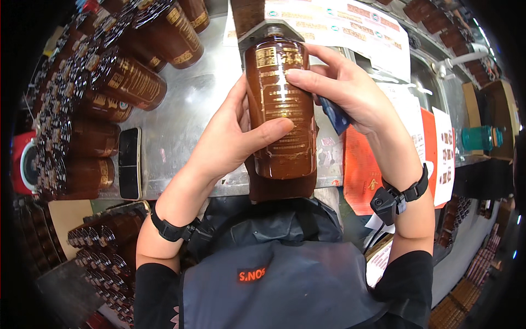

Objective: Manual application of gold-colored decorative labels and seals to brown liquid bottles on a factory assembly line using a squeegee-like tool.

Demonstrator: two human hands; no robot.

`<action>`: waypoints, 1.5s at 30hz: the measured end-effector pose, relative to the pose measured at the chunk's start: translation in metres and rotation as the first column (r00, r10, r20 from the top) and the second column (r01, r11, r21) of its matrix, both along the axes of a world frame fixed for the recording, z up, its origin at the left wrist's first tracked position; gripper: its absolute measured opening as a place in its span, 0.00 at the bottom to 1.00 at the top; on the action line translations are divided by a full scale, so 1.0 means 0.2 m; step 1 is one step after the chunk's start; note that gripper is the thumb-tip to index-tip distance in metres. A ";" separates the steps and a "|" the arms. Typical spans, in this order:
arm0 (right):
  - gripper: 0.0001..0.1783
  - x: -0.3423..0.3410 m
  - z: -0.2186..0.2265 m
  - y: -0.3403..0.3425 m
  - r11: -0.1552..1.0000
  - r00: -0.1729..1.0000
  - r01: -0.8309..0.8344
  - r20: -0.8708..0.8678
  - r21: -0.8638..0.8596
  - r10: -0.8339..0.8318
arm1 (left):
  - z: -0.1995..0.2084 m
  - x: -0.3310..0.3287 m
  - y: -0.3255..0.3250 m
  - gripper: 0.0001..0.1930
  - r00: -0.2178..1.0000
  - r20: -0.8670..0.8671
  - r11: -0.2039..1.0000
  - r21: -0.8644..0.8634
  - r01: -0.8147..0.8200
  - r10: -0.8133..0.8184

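While between left hand and right hand, brown jar.

Brown bottle, gold-printed, neck pointing away from person, clasped between left grip and right grip, both thumbs on upper face. Dark-blue item, partly hidden, beneath right grip. Dark phone on metal bench, near other brown bottles at left. Orange-red packaging at right; white printed sheets beyond.

open table between jars and left hand, phone at near left, papers beyond held jar, white pipe far right
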State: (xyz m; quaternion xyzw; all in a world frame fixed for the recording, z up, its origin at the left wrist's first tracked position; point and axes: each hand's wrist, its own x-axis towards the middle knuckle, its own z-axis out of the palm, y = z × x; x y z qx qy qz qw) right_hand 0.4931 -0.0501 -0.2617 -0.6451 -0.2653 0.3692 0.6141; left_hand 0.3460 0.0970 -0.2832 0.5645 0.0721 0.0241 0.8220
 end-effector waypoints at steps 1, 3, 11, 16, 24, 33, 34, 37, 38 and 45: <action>0.40 0.01 -0.02 0.00 1.000 1.000 0.014 -0.005 0.010 -0.014 | 0.00 0.00 0.00 0.40 1.000 -0.005 1.000 0.010 0.014 -0.014; 0.42 0.02 -0.04 0.00 1.000 1.000 -0.010 0.008 0.024 0.010 | -0.02 0.00 0.00 0.40 1.000 -0.018 0.999 0.046 -0.005 0.005; 0.45 0.02 0.00 -0.01 1.000 1.000 -0.011 -0.005 0.018 0.011 | -0.04 0.01 0.00 0.40 1.000 -0.015 0.998 0.065 -0.002 0.003; 0.31 0.03 0.00 0.00 0.996 0.999 -0.009 0.032 -0.088 0.012 | -0.04 -0.01 0.00 0.41 1.000 0.002 0.999 0.029 -0.027 0.027; 0.23 0.17 0.20 -0.11 0.992 0.969 0.127 0.211 0.028 -0.130 | -0.06 -0.04 -0.03 0.54 0.997 0.071 0.997 0.080 -0.009 0.003; 0.21 0.06 0.36 0.00 0.984 0.988 -0.119 0.079 -0.133 0.130 | -0.10 -0.03 -0.02 0.62 0.994 0.110 0.976 0.217 -0.025 0.001; 0.20 0.10 0.36 0.00 0.989 0.994 -0.085 0.061 -0.123 0.093 | -0.11 -0.03 -0.02 0.63 0.995 0.098 0.984 0.181 -0.002 -0.015; 0.20 0.15 0.34 -0.02 0.997 0.999 -0.010 0.045 -0.079 0.013 | -0.10 -0.03 -0.02 0.63 0.997 0.077 0.990 0.140 0.018 -0.029; 0.20 0.16 0.33 -0.03 0.996 0.999 -0.018 0.045 -0.087 0.022 | -0.11 -0.03 -0.02 0.63 0.997 0.077 0.991 0.132 0.010 -0.020; 0.20 0.18 0.32 -0.08 0.994 0.990 0.091 0.109 -0.059 -0.085 | -0.14 -0.07 0.01 0.66 0.993 0.108 0.985 0.172 0.018 -0.037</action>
